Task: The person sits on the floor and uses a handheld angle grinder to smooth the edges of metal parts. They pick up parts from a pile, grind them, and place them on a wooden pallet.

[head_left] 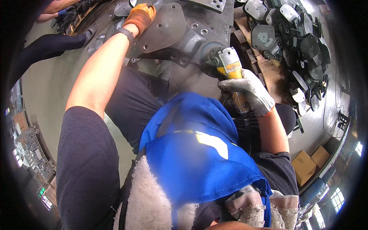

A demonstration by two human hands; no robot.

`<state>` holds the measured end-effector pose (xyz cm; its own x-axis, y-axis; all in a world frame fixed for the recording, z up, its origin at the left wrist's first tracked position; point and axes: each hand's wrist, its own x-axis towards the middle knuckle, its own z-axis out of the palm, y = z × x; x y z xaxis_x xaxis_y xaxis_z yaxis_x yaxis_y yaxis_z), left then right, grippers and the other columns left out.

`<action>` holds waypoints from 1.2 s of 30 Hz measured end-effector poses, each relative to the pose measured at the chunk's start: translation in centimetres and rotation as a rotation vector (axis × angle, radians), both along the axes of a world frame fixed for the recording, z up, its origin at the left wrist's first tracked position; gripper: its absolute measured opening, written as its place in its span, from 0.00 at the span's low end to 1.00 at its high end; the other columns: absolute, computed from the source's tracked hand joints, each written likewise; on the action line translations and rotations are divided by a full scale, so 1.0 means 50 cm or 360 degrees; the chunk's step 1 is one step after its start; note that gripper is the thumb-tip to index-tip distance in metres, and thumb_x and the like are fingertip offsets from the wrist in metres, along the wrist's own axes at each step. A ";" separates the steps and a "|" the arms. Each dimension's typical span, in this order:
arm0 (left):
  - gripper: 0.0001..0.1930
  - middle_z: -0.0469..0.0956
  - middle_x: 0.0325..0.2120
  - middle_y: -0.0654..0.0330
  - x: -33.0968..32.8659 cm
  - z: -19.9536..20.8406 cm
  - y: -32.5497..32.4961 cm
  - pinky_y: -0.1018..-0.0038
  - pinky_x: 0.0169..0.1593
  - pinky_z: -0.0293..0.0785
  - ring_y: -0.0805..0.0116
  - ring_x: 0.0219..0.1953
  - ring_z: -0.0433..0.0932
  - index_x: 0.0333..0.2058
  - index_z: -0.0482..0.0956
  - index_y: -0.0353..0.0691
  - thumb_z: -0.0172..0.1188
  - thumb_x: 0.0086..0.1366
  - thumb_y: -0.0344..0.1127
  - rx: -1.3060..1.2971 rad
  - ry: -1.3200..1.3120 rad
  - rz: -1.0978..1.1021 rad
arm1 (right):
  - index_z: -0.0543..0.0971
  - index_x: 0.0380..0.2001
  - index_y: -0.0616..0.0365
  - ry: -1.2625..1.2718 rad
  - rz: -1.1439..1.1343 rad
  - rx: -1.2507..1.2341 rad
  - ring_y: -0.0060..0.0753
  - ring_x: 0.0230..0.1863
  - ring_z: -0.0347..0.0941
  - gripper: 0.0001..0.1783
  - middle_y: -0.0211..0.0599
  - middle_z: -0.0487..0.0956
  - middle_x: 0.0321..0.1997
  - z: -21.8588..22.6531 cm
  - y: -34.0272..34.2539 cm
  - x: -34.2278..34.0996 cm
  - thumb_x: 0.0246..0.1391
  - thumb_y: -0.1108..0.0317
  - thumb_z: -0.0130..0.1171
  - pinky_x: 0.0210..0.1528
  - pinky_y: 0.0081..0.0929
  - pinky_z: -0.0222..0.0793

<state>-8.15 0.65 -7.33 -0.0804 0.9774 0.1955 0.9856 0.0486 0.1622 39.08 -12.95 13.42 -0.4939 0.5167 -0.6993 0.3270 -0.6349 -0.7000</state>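
Note:
My right hand, in a whitish knit glove, is wrapped around the body of a yellow angle grinder. The grinder's head points away from me, and its disc is at the edge of a grey steel part on the bench. My left hand, in an orange glove, is closed at the far left on a steel bracket with a flat rounded plate and drilled holes. Its fingertips are partly hidden. Below the plate, a darker flange with holes reaches toward the disc.
Many similar steel brackets are heaped on a pallet with cardboard at the right. Cardboard boxes stand lower right. Another person's leg and arms show at the upper left. A wire cage stands at the left.

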 end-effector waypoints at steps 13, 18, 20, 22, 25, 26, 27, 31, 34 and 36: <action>0.17 0.84 0.32 0.45 0.121 0.110 -0.024 0.57 0.47 0.80 0.41 0.39 0.81 0.36 0.85 0.37 0.50 0.72 0.42 -0.0132 -0.0157 0.0102 | 0.81 0.39 0.61 0.0032 0.0226 0.0140 0.24 0.21 0.77 0.16 0.32 0.80 0.25 0.025 0.032 -0.109 0.57 0.59 0.70 0.25 0.21 0.74; 0.14 0.85 0.32 0.47 0.068 0.019 0.002 0.59 0.45 0.81 0.43 0.39 0.84 0.40 0.84 0.39 0.54 0.68 0.41 0.0162 0.0370 -0.0269 | 0.82 0.39 0.62 0.0023 0.0173 0.0103 0.24 0.21 0.77 0.16 0.33 0.80 0.24 0.064 0.031 -0.162 0.57 0.59 0.69 0.24 0.21 0.73; 0.14 0.85 0.36 0.46 0.094 0.023 0.003 0.58 0.46 0.81 0.43 0.42 0.83 0.40 0.84 0.40 0.53 0.69 0.41 0.0087 0.0285 -0.0060 | 0.83 0.39 0.61 0.0200 0.0347 0.0494 0.23 0.20 0.77 0.15 0.32 0.80 0.24 0.030 0.034 -0.158 0.57 0.59 0.68 0.24 0.20 0.73; 0.15 0.84 0.40 0.45 0.091 0.020 -0.010 0.57 0.47 0.81 0.43 0.45 0.82 0.41 0.84 0.41 0.52 0.69 0.42 0.0073 0.0396 -0.0088 | 0.83 0.39 0.60 0.0305 0.0537 0.0910 0.22 0.20 0.76 0.15 0.32 0.80 0.24 -0.007 0.044 -0.156 0.57 0.59 0.68 0.25 0.20 0.72; 0.13 0.84 0.41 0.47 0.089 0.015 -0.019 0.58 0.47 0.82 0.45 0.44 0.83 0.45 0.83 0.42 0.52 0.69 0.38 0.0112 0.0492 -0.0182 | 0.83 0.39 0.60 0.0077 0.0374 0.0390 0.22 0.21 0.75 0.15 0.31 0.80 0.24 0.038 0.047 -0.186 0.57 0.59 0.68 0.25 0.20 0.71; 0.13 0.84 0.40 0.47 0.099 0.024 -0.020 0.58 0.46 0.82 0.46 0.43 0.84 0.47 0.82 0.43 0.52 0.69 0.35 0.0122 0.0465 -0.0165 | 0.83 0.39 0.59 -0.0025 0.0262 0.0138 0.21 0.21 0.75 0.15 0.31 0.80 0.24 0.054 0.046 -0.194 0.57 0.59 0.68 0.26 0.20 0.71; 0.13 0.84 0.40 0.48 0.109 0.033 -0.019 0.58 0.46 0.83 0.47 0.43 0.85 0.49 0.82 0.43 0.52 0.69 0.33 0.0132 0.0437 -0.0149 | 0.83 0.40 0.60 -0.0062 0.0249 0.0147 0.21 0.21 0.75 0.15 0.31 0.80 0.25 0.055 0.042 -0.190 0.57 0.59 0.68 0.26 0.20 0.71; 0.14 0.85 0.40 0.48 0.099 0.016 -0.015 0.58 0.45 0.83 0.48 0.42 0.85 0.49 0.82 0.43 0.53 0.68 0.32 0.0148 0.0553 -0.0187 | 0.83 0.41 0.60 -0.0023 0.0166 0.0081 0.21 0.23 0.76 0.15 0.31 0.80 0.26 0.045 0.039 -0.191 0.57 0.60 0.69 0.26 0.20 0.71; 0.14 0.85 0.40 0.48 0.080 0.001 -0.015 0.57 0.44 0.83 0.47 0.42 0.85 0.49 0.82 0.42 0.53 0.69 0.33 0.0159 0.0730 -0.0240 | 0.83 0.40 0.60 0.0070 0.0146 0.0079 0.21 0.23 0.76 0.15 0.31 0.80 0.26 0.050 0.042 -0.197 0.57 0.60 0.68 0.26 0.20 0.72; 0.14 0.85 0.40 0.47 0.081 0.001 -0.017 0.57 0.45 0.82 0.47 0.42 0.85 0.49 0.82 0.42 0.52 0.69 0.35 0.0069 0.0768 -0.0197 | 0.83 0.39 0.60 -0.0050 0.0234 0.0123 0.21 0.23 0.76 0.14 0.31 0.80 0.25 0.052 0.047 -0.201 0.57 0.60 0.68 0.26 0.20 0.71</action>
<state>-4.11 -0.21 -7.27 0.1451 0.9641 0.2222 0.9467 -0.0700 -0.3145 29.05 -10.60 16.04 -0.5467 0.4934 -0.6765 0.4350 -0.5230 -0.7330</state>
